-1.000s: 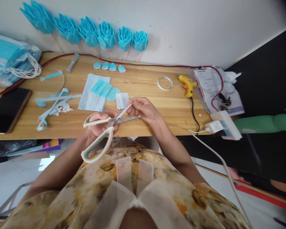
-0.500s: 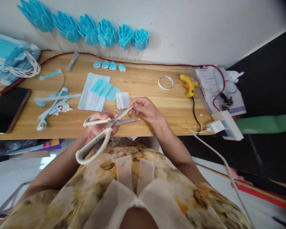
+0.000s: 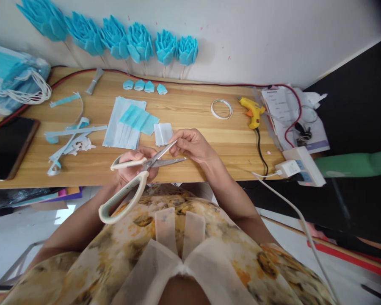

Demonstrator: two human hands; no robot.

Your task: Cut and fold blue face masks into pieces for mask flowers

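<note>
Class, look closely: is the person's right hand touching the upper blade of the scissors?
Touching. The head view shows the right hand pinching the tip of the scissors upper blade, no gap visible.

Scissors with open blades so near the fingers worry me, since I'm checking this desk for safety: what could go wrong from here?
The right hand pinches right at the tip of the open scissors held by the left hand; closing the blades could nick a finger. The glue gun lies on the table with its cord running to the power strip at the edge; a snagged cord might drag either off.
</note>
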